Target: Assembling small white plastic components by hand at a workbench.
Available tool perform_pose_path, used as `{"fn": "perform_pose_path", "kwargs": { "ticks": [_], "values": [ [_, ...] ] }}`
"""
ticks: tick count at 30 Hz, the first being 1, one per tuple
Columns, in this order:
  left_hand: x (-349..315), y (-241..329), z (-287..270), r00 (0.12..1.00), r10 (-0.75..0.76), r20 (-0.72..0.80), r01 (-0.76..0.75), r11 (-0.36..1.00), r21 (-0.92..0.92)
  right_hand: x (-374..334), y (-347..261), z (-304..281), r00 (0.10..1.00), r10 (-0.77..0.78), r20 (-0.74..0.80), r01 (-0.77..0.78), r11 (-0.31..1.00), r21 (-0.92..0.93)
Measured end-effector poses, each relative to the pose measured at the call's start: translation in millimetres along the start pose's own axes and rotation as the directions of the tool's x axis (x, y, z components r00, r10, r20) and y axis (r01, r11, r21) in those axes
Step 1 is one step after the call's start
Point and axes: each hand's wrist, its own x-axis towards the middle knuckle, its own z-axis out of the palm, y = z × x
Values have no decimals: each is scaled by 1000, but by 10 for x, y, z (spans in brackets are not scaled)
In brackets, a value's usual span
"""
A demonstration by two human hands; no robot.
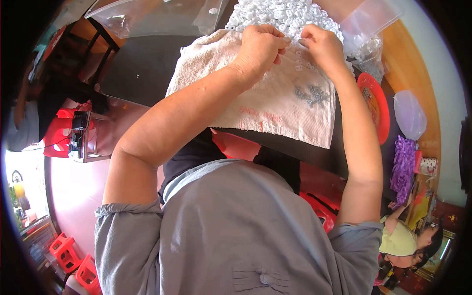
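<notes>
A large heap of small white plastic pieces [285, 12] lies at the far edge of a pale towel [211, 93]. The towel is spread over the dark table and bears a grey leafy motif and faint red lettering. My left hand [262, 46] is closed in a pinch over the towel's far part, right in front of the heap. Facing it, a short gap away, my right hand [322, 46] also pinches with thumb and fingertips. Whatever is between the fingertips is too small to make out. A few loose white pieces [298, 67] lie on the towel below the hands.
Clear plastic bins [157, 17] stand at the far left. Right of the towel are a red tray [373, 108], a pale plastic bag [409, 114] and a purple bundle [403, 167]. Red stools [64, 250] stand lower left. Another person [400, 238] is at the lower right.
</notes>
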Motion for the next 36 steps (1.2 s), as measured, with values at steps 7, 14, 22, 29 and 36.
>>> {"fn": "perform_pose_path", "kwargs": {
  "ticks": [7, 14, 22, 29, 36],
  "values": [
    [3, -26, 20, 1000, -9, 27, 8, 999, 52, -399, -26, -126, 970, 243, 0, -234, 935, 267],
    [-21, -27, 28, 997, 3, 81, -11, 995, 100, -590, 69, -129, 985, 79, -152, -100, 986, -133],
    [-70, -6, 34, 988, -18, 151, 2, 994, 106, -632, -84, -368, 853, 474, 219, -468, 510, 722],
    [-76, -17, 49, 987, -38, 159, 20, 993, 113, -659, -163, -515, 826, 356, 436, -516, 168, 840],
    [-37, -9, 19, 997, 13, 81, -17, 999, 46, -690, -402, -341, 870, 312, 381, -486, 415, 769]
  ]
}}
